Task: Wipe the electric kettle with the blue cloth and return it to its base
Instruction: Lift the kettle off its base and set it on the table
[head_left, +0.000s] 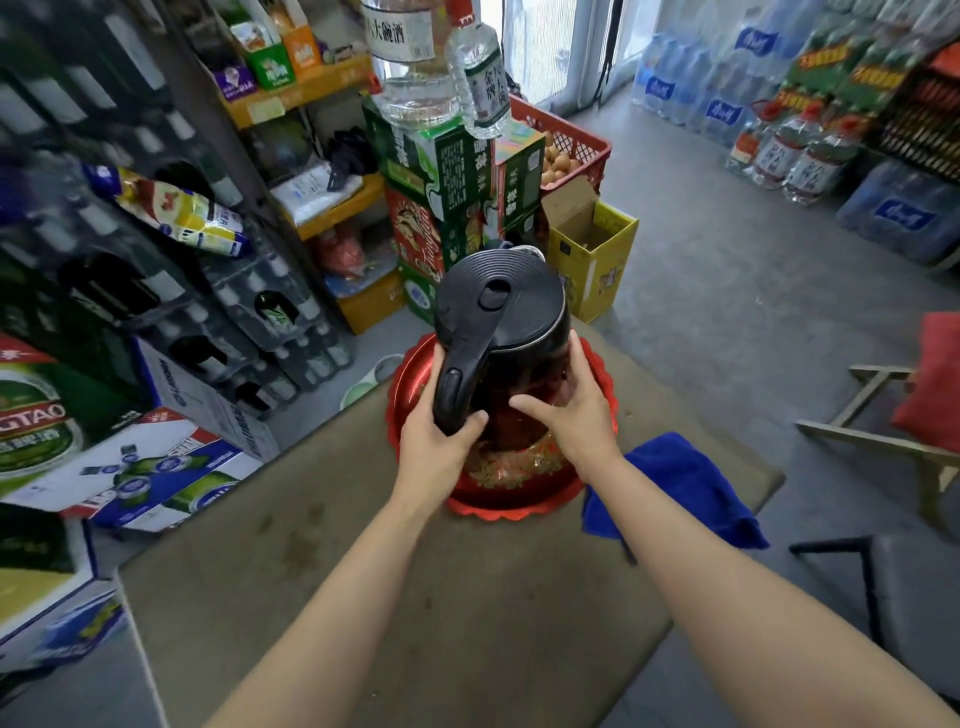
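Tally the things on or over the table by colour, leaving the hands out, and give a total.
Black: 1, the kettle
Red: 1, the tray
Blue: 1, the cloth
Total: 3

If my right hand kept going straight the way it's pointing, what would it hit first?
The kettle: your right hand holds its dark side, with nothing between them.
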